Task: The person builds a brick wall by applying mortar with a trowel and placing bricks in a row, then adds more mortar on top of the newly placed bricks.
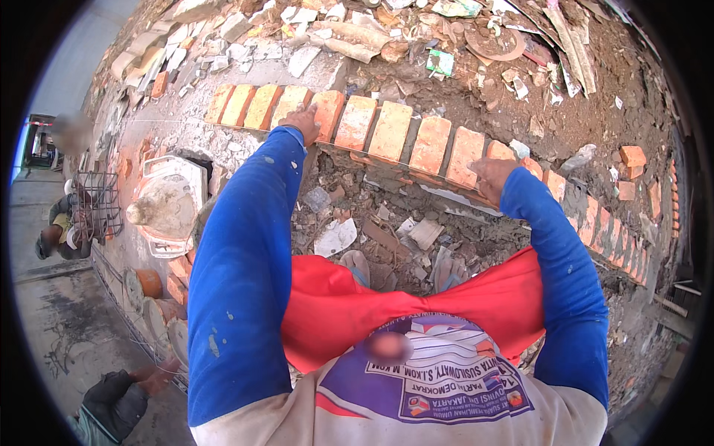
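A curved row of orange bricks, set on edge with gaps between them, runs across the middle on a mortar-covered low wall (405,175). My left hand (303,122) rests on the row's left part, fingers stretched against an orange brick (328,113) and beside a paler brick (292,101). Farther right, my right hand (491,178) touches the near ends of the bricks, fingers apart, close to one brick (465,153) and partly covering another brick (500,150). Neither hand lifts anything. A thin string (167,121) stretches along the row's near side.
A mortar-caked tub (172,201) stands at left, near buckets (143,284) and stacked bricks (178,279). Rubble (335,236) fills the ground below the row. Loose bricks (632,156) lie at right. Two other people (59,227) (111,405) are at the left edge, one near a metal cage (100,202).
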{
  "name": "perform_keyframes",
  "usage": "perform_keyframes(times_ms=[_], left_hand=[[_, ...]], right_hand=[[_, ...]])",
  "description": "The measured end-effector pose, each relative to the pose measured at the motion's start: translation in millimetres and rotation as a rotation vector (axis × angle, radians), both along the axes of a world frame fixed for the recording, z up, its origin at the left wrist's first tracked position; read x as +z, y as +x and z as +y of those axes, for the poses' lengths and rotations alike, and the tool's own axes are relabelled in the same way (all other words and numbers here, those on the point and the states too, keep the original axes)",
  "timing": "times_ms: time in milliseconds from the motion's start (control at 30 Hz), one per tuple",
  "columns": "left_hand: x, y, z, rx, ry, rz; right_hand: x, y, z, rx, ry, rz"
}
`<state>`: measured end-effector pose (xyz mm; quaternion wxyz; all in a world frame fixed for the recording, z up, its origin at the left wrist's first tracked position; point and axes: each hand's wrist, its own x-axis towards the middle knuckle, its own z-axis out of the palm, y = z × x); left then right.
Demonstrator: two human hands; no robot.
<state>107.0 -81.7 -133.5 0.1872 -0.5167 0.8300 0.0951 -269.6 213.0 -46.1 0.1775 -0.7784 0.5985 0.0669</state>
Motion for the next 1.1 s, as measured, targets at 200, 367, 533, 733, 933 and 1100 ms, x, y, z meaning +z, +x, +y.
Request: perform_keyframes(times_ms=[200, 367, 533, 733, 933, 1100], left_hand=[[9.9, -13.4, 8.1, 0.048, 0.011, 0.005], [5.7, -9.9, 6.6, 0.046, -0.005, -0.002], [11.7, -1.7, -0.8, 0.093, 0.008, 0.015], [24.5, 26.7, -0.7, 0.198, 0.009, 0.001], [31.0, 52.4, -6.6, 0.256, -0.083, -0.009], [41.1, 65.7, -17.2, 0.374, -0.155, 0.135]], right_hand=[[8.8, 21.8, 8.9, -0.022, 0.036, -0.061], [18.0, 30.9, 15.2, 0.020, 0.009, -0.125], [19.7, 33.2, 10.0, 0.019, 0.096, -0.071], [22.1, 42.8, 8.9, 0.060, -0.112, -0.220], [21.5, 50.7, 1.0, 0.082, -0.028, -0.174], [35.2, 60.4, 3.3, 0.029, -0.029, -0.200]])
